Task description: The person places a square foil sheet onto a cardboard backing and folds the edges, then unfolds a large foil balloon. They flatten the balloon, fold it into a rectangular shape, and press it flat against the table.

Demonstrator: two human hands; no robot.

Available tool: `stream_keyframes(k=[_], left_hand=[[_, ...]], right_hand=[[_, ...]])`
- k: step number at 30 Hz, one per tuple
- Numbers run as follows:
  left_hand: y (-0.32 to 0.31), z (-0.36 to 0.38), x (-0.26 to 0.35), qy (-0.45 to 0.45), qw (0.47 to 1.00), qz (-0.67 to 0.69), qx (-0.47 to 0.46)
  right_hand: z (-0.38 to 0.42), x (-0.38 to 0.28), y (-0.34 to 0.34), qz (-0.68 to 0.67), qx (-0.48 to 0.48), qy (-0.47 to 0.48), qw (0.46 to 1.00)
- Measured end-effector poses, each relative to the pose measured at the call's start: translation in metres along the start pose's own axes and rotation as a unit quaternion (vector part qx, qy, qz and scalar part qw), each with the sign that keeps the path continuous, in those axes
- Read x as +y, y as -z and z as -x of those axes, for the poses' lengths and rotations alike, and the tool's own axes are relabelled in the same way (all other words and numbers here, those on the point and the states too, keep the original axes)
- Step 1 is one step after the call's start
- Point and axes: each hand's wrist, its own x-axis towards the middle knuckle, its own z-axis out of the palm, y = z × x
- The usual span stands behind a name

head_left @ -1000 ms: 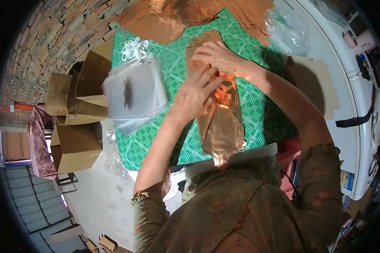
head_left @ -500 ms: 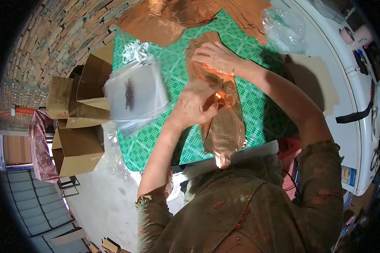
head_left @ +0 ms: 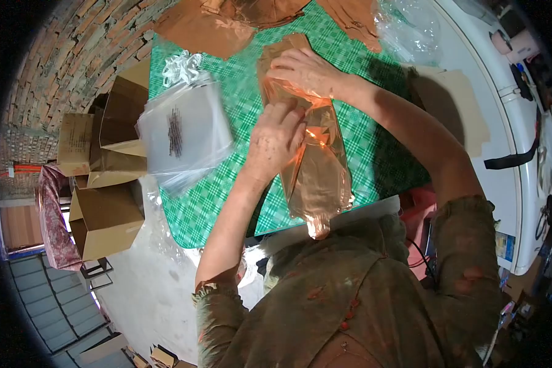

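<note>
A flat, uninflated copper-coloured foil balloon (head_left: pixel 318 175) lies lengthwise on the green checked tabletop (head_left: pixel 368 162), its narrow tab hanging over the near edge. My left hand (head_left: pixel 275 136) is closed at the balloon's left edge around mid-length, fingers curled in on the foil and the thumb hidden. Higher up, my right hand (head_left: pixel 310 73) rests across the balloon's upper part, its bent fingers gripping the foil at the left side. Creases and bright reflections run across the foil between the two hands.
More copper foil pieces (head_left: pixel 205 27) lie at the far edge. To the left are a stack of clear plastic bags (head_left: pixel 193 132) and a white tangled bundle (head_left: pixel 183 66). Cardboard boxes (head_left: pixel 110 221) stand beyond the table. At right sit crumpled clear plastic (head_left: pixel 411 30) and flat cardboard (head_left: pixel 451 107).
My left hand has moved up along the balloon, and its thumb no longer shows. My right hand stays on the upper part. The whole view has shifted slightly.
</note>
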Motion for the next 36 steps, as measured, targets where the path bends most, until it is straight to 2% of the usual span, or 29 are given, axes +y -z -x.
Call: stream_keyframes(k=[4, 7, 8, 11, 12, 15, 18, 21, 24, 27, 28, 34, 36], left_hand=[[0.003, -0.012, -0.010, 0.038, 0.999, 0.001, 0.005], [-0.008, -0.034, -0.014, 0.048, 0.991, 0.015, 0.126], [-0.013, -0.036, -0.019, 0.072, 0.993, 0.021, 0.096], [-0.018, -0.040, -0.022, 0.112, 0.989, 0.015, 0.093], [-0.020, -0.041, -0.024, 0.111, 0.989, 0.017, 0.092], [-0.026, -0.038, -0.028, 0.092, 0.991, -0.004, 0.092], [-0.028, -0.038, -0.030, 0.105, 0.990, -0.001, 0.090], [-0.028, -0.042, -0.037, 0.047, 0.994, -0.038, 0.093], [-0.026, -0.047, -0.042, 0.073, 0.996, -0.038, 0.043], [-0.031, -0.046, -0.051, 0.048, 0.995, -0.079, 0.046], [-0.030, -0.043, -0.051, 0.077, 0.994, -0.081, -0.020], [-0.039, -0.039, -0.055, 0.080, 0.988, -0.130, -0.039], [-0.041, -0.038, -0.057, 0.076, 0.987, -0.141, -0.031]], right_hand=[[-0.001, -0.001, 0.004, -0.007, -0.005, -0.005, 1.000], [0.000, 0.000, 0.007, 0.040, -0.039, -0.003, 0.998], [-0.001, -0.001, 0.009, 0.023, -0.054, -0.011, 0.998], [-0.001, 0.002, 0.001, 0.028, -0.033, -0.014, 0.999], [-0.003, -0.001, 0.000, 0.010, -0.001, -0.020, 1.000], [-0.003, 0.000, 0.003, 0.032, -0.027, -0.010, 0.999], [-0.003, -0.002, 0.004, -0.005, -0.001, -0.019, 1.000], [-0.001, 0.000, 0.002, -0.012, 0.011, -0.033, 0.999], [-0.001, 0.002, -0.004, -0.024, 0.024, -0.039, 0.999], [-0.001, 0.002, -0.009, -0.072, 0.062, -0.042, 0.995], [0.000, 0.002, -0.008, -0.060, 0.062, -0.034, 0.996], [-0.001, 0.004, -0.008, -0.039, 0.022, -0.033, 0.998], [-0.001, 0.005, -0.007, -0.073, 0.027, -0.033, 0.996]])
